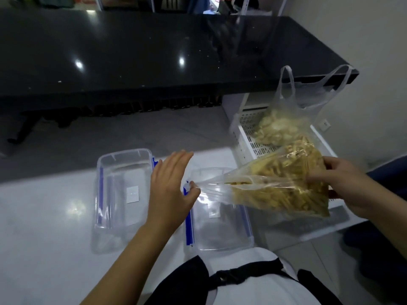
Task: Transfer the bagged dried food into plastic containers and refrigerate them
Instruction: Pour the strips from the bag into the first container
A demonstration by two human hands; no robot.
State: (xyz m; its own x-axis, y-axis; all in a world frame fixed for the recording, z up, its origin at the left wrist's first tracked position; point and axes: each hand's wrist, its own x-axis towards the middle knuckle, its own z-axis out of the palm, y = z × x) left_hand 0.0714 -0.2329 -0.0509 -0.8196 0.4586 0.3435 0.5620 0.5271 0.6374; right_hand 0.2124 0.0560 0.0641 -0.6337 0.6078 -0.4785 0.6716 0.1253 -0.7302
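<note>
Two hands share one bag: the bag of yellow dried sticks (279,186) hangs between them, just above the right-hand container (220,216). Left hand (174,186) pinches the bag's stretched mouth w/ thumb & a curled finger, other fingers straight & fanned out. Right hand (343,186) grips the fat bottom end, fingers curled round it from the far side.

Long axis of the bag runs roughly left-right, tilted: bottom end higher & to the right, mouth lower & pointing left, right over the near container's far-left corner. So the mouth already points at the box, & left hand is the nearer one to it. The sticks inside lie mostly along that same axis, a few poking near the opening.

Container itself is open, long axis running away from the person, blue clip on its left edge. A 2nd open container (123,199) sits just beside it to the left, parallel, not under the bag.

Next move prob. needs the right hand to lift the bottom more while the left spreads the mouth; risk is sticks spilling past the rim onto the white counter (44,216).

Another bag w/ paler pieces (277,128) rests in a white basket (244,128) at right.
</note>
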